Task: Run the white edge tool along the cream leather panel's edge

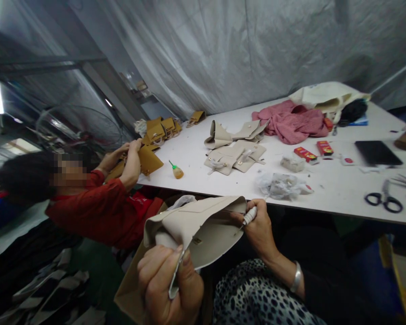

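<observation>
The bag (189, 223) hangs in front of the bench (189, 155), below its near edge, with its mouth gaping toward the wearer and the long line of that mouth slanting from near left up to far right. The left hand (169, 280) has its fingers clenched on the near-left end of the rim, thumb against the folded edge. The right hand (259, 230) grasps a white-handled tool (249, 215) at the opposite end, so the bag lies leftward of these fingers and spans the gap between both hands. Of the two, the right is nearer the far corner, and the tool's shaft points down and left, slanting inward at the edge there (whether its tip pierces the material or only meets it, I cannot tell). Beyond, on the bench, lie more pale bags (237, 151), well apart from either hand.
</observation>
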Demonstrator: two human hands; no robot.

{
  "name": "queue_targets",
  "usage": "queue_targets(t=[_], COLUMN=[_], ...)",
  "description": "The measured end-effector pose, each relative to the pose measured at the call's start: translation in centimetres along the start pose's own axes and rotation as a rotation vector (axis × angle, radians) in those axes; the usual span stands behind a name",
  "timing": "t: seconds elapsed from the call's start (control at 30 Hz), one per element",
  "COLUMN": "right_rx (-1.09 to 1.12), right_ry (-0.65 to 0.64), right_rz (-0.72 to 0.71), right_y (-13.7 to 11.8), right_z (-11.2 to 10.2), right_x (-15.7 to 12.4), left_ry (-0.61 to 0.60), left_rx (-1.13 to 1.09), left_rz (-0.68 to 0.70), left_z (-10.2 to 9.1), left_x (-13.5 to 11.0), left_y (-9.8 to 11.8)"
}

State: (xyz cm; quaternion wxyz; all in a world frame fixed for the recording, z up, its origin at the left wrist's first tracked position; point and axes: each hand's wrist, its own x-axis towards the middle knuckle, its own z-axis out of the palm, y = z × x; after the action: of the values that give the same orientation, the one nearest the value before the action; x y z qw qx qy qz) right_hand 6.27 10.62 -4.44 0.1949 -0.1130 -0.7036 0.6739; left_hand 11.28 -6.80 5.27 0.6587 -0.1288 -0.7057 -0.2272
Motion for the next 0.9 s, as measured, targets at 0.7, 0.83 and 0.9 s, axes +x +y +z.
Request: queue_targets(t=[0.7, 0.83, 0.9], right_rx=[-0.352, -0.360, -0.373], right_ry=[-0.365, -0.422, -0.400], right_rz=[-0.922, -0.991, -0.978], right_y=[-2.0, -1.7, -1.3], right_z=[-1.3, -1.0, -0.9], right_x=[-3.1, -4.0, -3.8], left_ry=[-0.105, -0.164, -0.189], left_rx=[-0.223, -0.132, -0.116], left_rz=[-1.412, -1.426, -1.444], left_z=[0.9, 0.1, 0.0], left_x=[-10.7, -14.6, -15.8], left_y=[-10.4, -12.4, -12.7])
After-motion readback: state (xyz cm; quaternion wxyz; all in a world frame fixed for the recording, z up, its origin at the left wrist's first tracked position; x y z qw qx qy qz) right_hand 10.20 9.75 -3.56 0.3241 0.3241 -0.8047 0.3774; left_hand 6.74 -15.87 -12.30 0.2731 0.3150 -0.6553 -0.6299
